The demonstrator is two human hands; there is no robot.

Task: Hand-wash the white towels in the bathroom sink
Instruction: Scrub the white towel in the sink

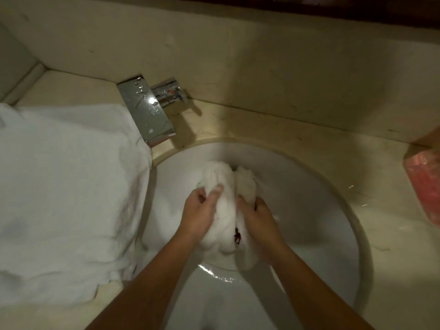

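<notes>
Dimly lit beige stone counter [392,246] beneath matching wall [262,55]

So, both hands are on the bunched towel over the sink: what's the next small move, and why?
Probably rub the gripped folds together over the dark mark: left hand and right hand each grip the towel above the sink, and the mark sits beside the right hand.
</notes>
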